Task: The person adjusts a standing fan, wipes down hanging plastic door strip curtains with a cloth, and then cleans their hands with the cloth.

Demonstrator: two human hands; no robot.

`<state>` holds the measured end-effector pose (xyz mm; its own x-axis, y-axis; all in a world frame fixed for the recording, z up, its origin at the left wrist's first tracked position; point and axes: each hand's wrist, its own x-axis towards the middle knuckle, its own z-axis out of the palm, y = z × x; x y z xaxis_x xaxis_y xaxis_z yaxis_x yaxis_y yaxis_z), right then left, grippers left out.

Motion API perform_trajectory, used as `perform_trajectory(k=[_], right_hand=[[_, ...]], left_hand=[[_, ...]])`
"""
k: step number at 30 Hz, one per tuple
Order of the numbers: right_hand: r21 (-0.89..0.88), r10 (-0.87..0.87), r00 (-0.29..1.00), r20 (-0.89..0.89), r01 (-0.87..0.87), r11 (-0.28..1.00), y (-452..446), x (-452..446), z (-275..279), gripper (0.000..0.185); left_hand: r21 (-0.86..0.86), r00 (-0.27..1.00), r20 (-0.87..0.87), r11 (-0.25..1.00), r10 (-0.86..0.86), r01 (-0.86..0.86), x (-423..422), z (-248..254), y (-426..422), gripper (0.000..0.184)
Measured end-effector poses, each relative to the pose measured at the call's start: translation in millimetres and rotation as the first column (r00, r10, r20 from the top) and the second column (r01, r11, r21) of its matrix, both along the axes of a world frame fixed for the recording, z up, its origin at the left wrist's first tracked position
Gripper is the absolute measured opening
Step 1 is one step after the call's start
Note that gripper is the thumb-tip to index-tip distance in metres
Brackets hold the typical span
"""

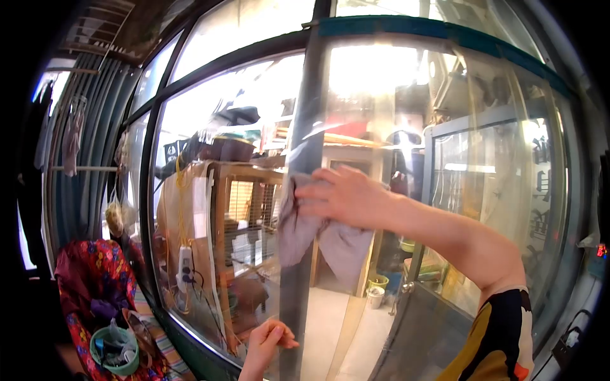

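My right hand (346, 193) presses a grey cloth (346, 247) against the dark vertical frame post (309, 127) between the glass pane and the clear plastic strips. The cloth hangs in folds below the fingers, and its top edge lies under them. Lower down, my left hand (272, 340) is raised near the bottom of the same post, its fingers curled in together. Nothing shows between those fingers. Left of the post is a large glass pane (190, 235), with a wooden cage-like frame visible behind it.
On the left, a chair with a floral cover (95, 263) holds a green basket (114, 368) of small items. A power strip (185, 267) hangs by the glass. Clear plastic strips (489, 159) hang in the doorway, with a grey door (419, 336) beyond them.
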<state>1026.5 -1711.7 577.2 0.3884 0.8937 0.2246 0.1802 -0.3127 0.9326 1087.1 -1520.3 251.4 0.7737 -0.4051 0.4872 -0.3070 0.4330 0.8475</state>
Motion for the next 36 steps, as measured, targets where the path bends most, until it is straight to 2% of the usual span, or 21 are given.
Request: perform_trajectory(k=[1, 3, 4, 5, 6, 9, 10, 12, 15, 16, 17, 18, 19, 20, 21, 24, 28, 30, 32, 34, 36], right_hand=[[-0.043, 0.023, 0.994, 0.109, -0.018, 0.999, -1, 5, 20, 0.031], [0.08, -0.019, 0.971, 0.24, -0.001, 0.997, -2, 2, 72, 0.03], [0.098, -0.043, 0.923, 0.382, 0.006, 0.995, -2, -7, 98, 0.028], [0.222, -0.028, 0.922, 0.385, -0.063, 0.973, -5, -13, 124, 0.03], [0.263, -0.104, 0.894, 0.436, -0.016, 0.965, -10, -21, 154, 0.029], [0.374, -0.209, 0.665, 0.717, -0.114, 0.921, -42, -23, 227, 0.031], [0.486, -0.294, 0.635, 0.715, -0.149, 0.861, -42, -29, 233, 0.03], [0.487, -0.229, 0.602, 0.765, -0.308, 0.817, -35, -24, 230, 0.032], [0.624, -0.383, 0.821, 0.423, 0.044, 0.781, -18, -18, 194, 0.033], [0.634, -0.321, 0.912, 0.254, 0.094, 0.768, -5, -18, 169, 0.034], [0.54, -0.138, 0.953, 0.269, -0.031, 0.841, -11, -3, 141, 0.034], [0.363, -0.074, 0.969, 0.237, -0.018, 0.932, 3, -9, 109, 0.034], [0.242, -0.031, 0.994, 0.108, 0.004, 0.97, 8, -2, 89, 0.037], [0.147, 0.027, 0.993, 0.119, -0.045, 0.988, 7, 10, 57, 0.038], [0.213, -0.036, 0.996, -0.081, 0.053, 0.976, 29, -11, 29, 0.038], [-0.028, 0.061, 0.995, -0.084, -0.064, 0.998, 31, -4, 10, 0.038], [-0.012, 0.214, 0.968, 0.133, -0.215, 0.977, 39, 17, 73, 0.031], [0.015, 0.127, 0.957, 0.262, -0.136, 0.991, 41, 25, 124, 0.029], [0.197, 0.002, 0.922, 0.387, -0.084, 0.977, 37, 31, 169, 0.029], [0.263, 0.001, 0.86, 0.51, -0.157, 0.952, 23, 29, 212, 0.027], [0.484, -0.266, 0.711, 0.651, -0.12, 0.867, 19, 13, 226, 0.026]], left_hand=[[0.0, 1.0, 0.008, 1.0, 0.011, -0.011, -1, 1, 2, 0.023], [-0.071, 0.999, 0.019, 0.997, -0.037, 0.038, 0, -3, 4, 0.02], [-0.108, 0.998, 0.021, 0.992, -0.058, 0.06, -1, -4, 5, 0.019], [-0.118, 0.999, 0.031, 0.992, -0.038, 0.042, -2, -5, 8, 0.019], [-0.122, 0.999, 0.022, 0.992, -0.038, 0.04, -5, -4, 10, 0.019], [-0.136, 0.999, -0.011, 0.99, -0.036, 0.034, -17, -6, 21, 0.02], [-0.139, 0.999, -0.023, 0.99, -0.034, 0.03, -21, -7, 26, 0.021], [-0.13, 0.999, -0.024, 0.991, -0.034, 0.03, -29, -7, 33, 0.021], [-0.065, 1.0, 0.002, 0.998, -0.013, 0.013, -37, 5, 39, 0.022], [-0.033, 1.0, -0.001, 0.999, 0.02, -0.02, -40, 12, 40, 0.022], [-0.001, 0.999, -0.002, 0.999, 0.052, -0.052, -41, 17, 40, 0.023], [0.007, 0.999, 0.001, 0.999, 0.041, -0.041, -42, 18, 39, 0.023], [0.016, 1.0, 0.001, 0.999, 0.03, -0.03, -42, 18, 39, 0.023], [0.029, 1.0, 0.0, 0.999, 0.019, -0.019, -41, 16, 40, 0.023], [0.024, 1.0, -0.002, 1.0, 0.008, -0.008, -39, 14, 40, 0.023], [0.007, 1.0, -0.005, 1.0, -0.005, 0.005, -36, 10, 41, 0.024], [0.001, 0.999, 0.003, 0.999, 0.036, -0.036, -50, 16, 43, 0.024], [-0.013, 1.0, 0.006, 1.0, 0.029, -0.029, -58, 16, 47, 0.023], [-0.042, 1.0, -0.002, 0.999, -0.018, 0.018, -61, 12, 52, 0.022], [-0.041, 1.0, 0.03, 0.999, -0.007, 0.008, -66, 12, 58, 0.022], [-0.046, 0.999, 0.051, 0.999, 0.0, 0.002, -69, 12, 61, 0.022]])
